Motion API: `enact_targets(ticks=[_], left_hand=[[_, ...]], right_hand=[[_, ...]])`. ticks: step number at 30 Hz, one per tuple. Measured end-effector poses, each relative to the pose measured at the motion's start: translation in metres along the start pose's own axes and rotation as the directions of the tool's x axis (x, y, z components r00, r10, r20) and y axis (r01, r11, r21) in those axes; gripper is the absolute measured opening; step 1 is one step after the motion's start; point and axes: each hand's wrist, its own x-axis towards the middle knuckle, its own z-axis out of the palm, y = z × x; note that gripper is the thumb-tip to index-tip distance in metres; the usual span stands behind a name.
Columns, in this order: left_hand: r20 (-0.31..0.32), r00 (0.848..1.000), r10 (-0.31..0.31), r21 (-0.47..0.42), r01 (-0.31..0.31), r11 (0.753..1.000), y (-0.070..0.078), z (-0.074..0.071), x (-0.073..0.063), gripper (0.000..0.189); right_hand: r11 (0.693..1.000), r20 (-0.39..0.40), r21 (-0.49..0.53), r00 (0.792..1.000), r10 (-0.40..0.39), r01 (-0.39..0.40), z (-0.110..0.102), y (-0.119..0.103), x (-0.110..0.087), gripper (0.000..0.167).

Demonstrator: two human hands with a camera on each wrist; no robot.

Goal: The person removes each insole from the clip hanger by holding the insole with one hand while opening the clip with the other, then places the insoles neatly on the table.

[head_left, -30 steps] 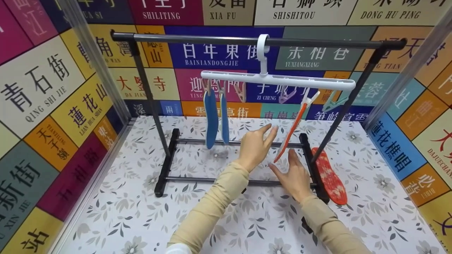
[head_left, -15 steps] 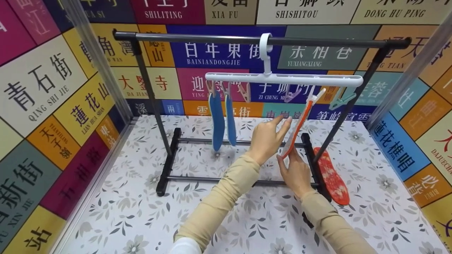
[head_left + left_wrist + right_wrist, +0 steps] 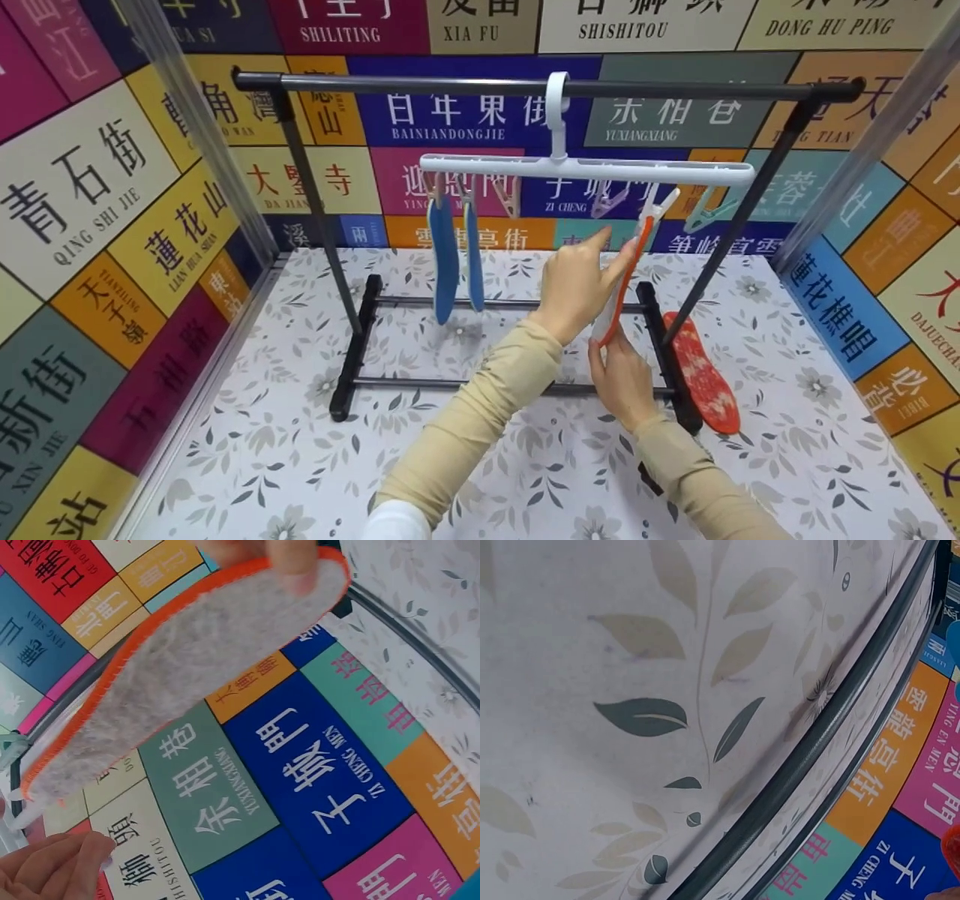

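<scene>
Bench (image 3: pixel 300 465) floral-printed; sign-patterned walls (image 3: pixel 82 187) around. Right hand (image 3: pixel 626 379) pinches orange-edged insole (image 3: pixel 187 660) low; left hand (image 3: pixel 577 289) near top, thumb and forefinger apart.

Looks like a small boxed-in booth or staged set, hard to pin down further. Closed at the far side by a tall back wall of flat, multicoloured rectangular panels (image 3: pixel 641 30), printed with Chinese characters and Latin-letter spellings. Flanked by a matching left wall (image 3: pixel 67 247) and right wall (image 3: pixel 851 300), edged at the corners with clear, plastic-looking upright strips (image 3: pixel 196 112). Spread below with a flat white surface patterned in grey leaves and flowers (image 3: pixel 225 465).
</scene>
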Motion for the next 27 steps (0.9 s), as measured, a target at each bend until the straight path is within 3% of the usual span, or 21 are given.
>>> enact_targets(ticks=[8, 16, 20, 27], left_hand=[[0.011, 1.0, -0.017, 0.01, 0.017, 1.0, 0.016, 0.0, 0.013, 0.056], [0.024, 1.0, -0.017, 0.128, 0.014, 0.992, 0.027, 0.002, 0.03, 0.058], [0.028, 0.999, -0.025, 0.137, 0.021, 0.99, 0.03, 0.002, 0.035, 0.057], [-0.056, 0.998, 0.038, 0.082, -0.033, 0.996, 0.027, 0.005, 0.035, 0.047]], right_hand=[[1.0, 0.056, -0.006, 0.998, 0.021, -0.021, -0.001, -0.005, -0.005, 0.038], [1.0, 0.028, -0.021, 0.999, -0.018, 0.018, 0.0, -0.008, -0.011, 0.029], [0.999, 0.018, -0.036, 0.999, -0.038, 0.039, 0.001, -0.009, -0.012, 0.029], [0.998, 0.021, -0.036, 0.999, -0.046, 0.047, 0.002, -0.008, -0.015, 0.029]])
